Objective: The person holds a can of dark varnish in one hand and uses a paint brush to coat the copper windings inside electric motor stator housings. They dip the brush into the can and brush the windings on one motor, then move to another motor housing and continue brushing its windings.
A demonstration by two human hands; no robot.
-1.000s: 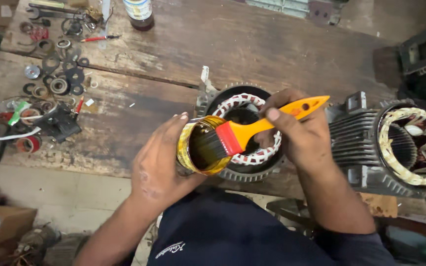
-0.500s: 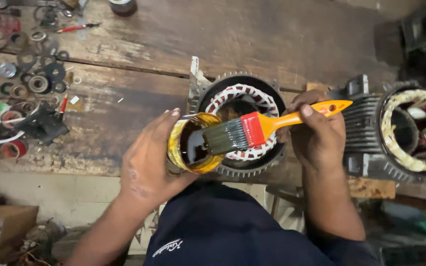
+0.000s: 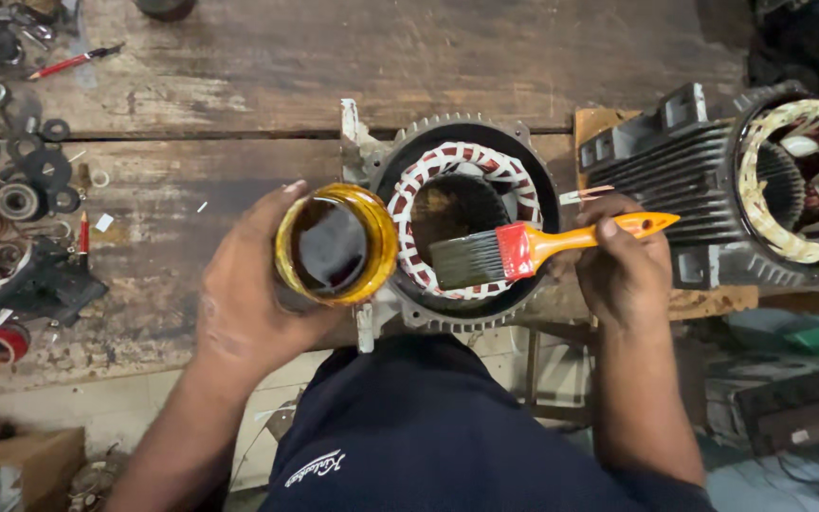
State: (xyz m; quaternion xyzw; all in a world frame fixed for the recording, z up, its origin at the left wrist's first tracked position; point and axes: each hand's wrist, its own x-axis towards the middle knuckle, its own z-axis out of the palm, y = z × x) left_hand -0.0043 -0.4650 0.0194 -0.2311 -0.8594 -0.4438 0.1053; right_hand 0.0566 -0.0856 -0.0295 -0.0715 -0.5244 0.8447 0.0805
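Brush now lifted clear of the jar at frame centre, gripped in the right hand, left hand clasping the jar: best laid lightly over the stator windings, avoiding drips.

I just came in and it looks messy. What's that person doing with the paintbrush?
A person stands at a worn wooden bench. The left hand holds a round jar of dark liquid. The right hand holds an orange-handled brush, its bristles over the wire coils of an open motor housing. A second motor sits to the right.
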